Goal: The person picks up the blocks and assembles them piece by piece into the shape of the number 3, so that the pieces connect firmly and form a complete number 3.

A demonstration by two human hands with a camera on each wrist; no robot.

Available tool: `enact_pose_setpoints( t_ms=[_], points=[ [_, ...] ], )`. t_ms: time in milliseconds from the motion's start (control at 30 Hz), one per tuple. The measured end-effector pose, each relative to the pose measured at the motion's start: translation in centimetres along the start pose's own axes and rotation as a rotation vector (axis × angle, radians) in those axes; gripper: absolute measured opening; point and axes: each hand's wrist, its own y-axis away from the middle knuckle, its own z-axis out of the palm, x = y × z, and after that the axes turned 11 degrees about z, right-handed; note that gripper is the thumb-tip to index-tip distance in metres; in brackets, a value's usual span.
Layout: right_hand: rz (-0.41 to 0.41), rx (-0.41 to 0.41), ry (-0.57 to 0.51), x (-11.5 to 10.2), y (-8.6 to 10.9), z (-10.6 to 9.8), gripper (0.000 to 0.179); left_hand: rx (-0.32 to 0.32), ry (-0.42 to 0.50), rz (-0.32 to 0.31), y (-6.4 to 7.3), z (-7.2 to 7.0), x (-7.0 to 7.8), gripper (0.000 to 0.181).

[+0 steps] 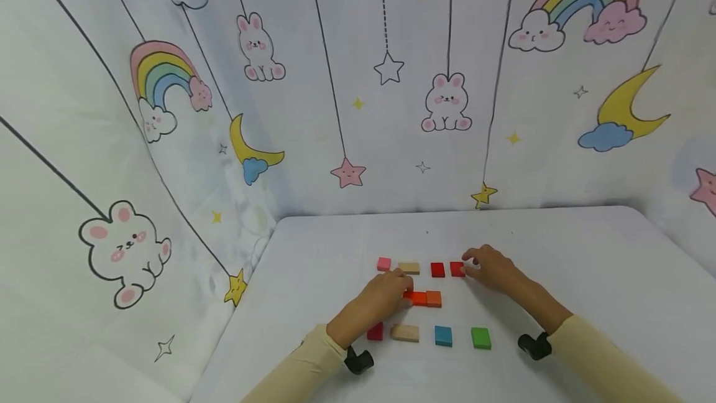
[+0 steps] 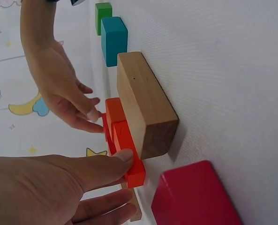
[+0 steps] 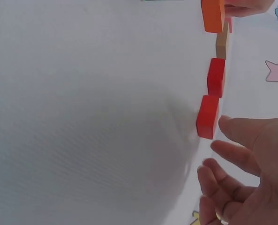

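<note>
My left hand (image 1: 383, 296) pinches the end of a red-orange block (image 1: 417, 298), its thumb on the near side in the left wrist view. An orange block (image 1: 434, 299) lies end to end with that block on the table. At the back right, my right hand (image 1: 493, 269) is beside a red block (image 1: 457, 269), fingers loosely spread. In the right wrist view its thumb (image 3: 244, 131) tip comes right up to that red block, and nothing is held. A second red block (image 1: 437, 270) lies just left of it.
Along the back row are a pink block (image 1: 383, 264) and a wooden block (image 1: 409, 268). Nearer the front lie a dark red block (image 1: 375, 331), another wooden block (image 1: 405, 333), a blue block (image 1: 443, 336) and a green block (image 1: 481, 338). Printed cloth walls (image 1: 313, 191) surround the white table (image 1: 313, 247).
</note>
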Motion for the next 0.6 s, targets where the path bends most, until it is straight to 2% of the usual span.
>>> enact_pose_setpoints(
  t_ms=[233,600],
  points=[
    [0.005,0.013,0.016,-0.06,-0.07,0.67,0.029,0.006,0.005,-0.004,-0.04,0.01,0.02,0.028],
    [0.025,-0.012,-0.032,-0.23,0.67,0.67,0.027,0.002,0.011,-0.008,0.03,-0.05,0.19,0.027]
  ],
)
